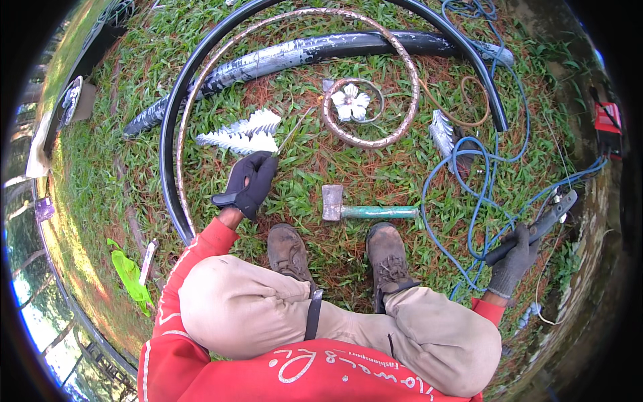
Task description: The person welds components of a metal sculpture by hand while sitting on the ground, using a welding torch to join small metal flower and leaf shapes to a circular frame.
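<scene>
My left hand (249,184), in a black glove, is closed in a pinch on a thin rod (295,132). The rod slants up toward a coiled, bronze-coloured metal bar (416,87), and its far tip is near the coil's inner end. Inside the coil sits a silver metal flower (350,102). Two silver serrated metal leaves (240,139) lie just beyond my left hand. Off to the right, my right hand (514,260), in a grey glove, is wrapped round a long tool with a dark handle and a flat grey end (556,213); its exact kind is unclear.
A hammer (375,212) with a green handle lies before my boots. Blue cable (469,194) loops over the grass at right, near a red-and-black box (607,120). A black curved tube (167,134) and a thick worn pipe (268,60) lie beyond. Another silver leaf (442,132) rests at right.
</scene>
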### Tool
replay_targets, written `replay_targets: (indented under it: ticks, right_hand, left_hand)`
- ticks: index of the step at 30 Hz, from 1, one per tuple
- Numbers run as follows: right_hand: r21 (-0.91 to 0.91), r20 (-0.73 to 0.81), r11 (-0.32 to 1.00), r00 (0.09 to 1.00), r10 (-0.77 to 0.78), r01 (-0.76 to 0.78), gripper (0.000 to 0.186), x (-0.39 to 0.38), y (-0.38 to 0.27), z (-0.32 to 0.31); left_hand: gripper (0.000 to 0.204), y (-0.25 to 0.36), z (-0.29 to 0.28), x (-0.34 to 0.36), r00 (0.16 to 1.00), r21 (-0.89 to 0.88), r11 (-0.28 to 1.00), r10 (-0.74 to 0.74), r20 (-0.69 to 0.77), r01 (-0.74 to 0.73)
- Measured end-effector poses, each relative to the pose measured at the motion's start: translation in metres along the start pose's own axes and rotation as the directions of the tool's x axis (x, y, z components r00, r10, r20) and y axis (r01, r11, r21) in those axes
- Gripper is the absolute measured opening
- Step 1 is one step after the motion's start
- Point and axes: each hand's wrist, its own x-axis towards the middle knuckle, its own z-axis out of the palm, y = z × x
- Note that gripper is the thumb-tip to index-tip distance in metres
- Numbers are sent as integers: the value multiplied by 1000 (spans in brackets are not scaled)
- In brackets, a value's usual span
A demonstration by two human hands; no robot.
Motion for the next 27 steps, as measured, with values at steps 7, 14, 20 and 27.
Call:
replay_targets:
  ticks: [7,14,20,27]
  right_hand:
    - [7,15,1000,1000,7,-7,36,-10,10,-4]
    - [-10,71,1000,997,11,-11,35,-19,5,9]
    - [-41,101,998,994,-33,38,31,-24,1,18]
    - [-49,133,997,990,-50,57,28,-27,-4,31]
  left_hand:
    - [35,42,0,4,973,145,965,227,-49,-217]
    - [36,55,20,30,963,251,930,269,30,-268]
    - [32,49,25,37,966,207,944,253,46,-257]
    - [35,69,14,35,968,210,945,239,78,-251]
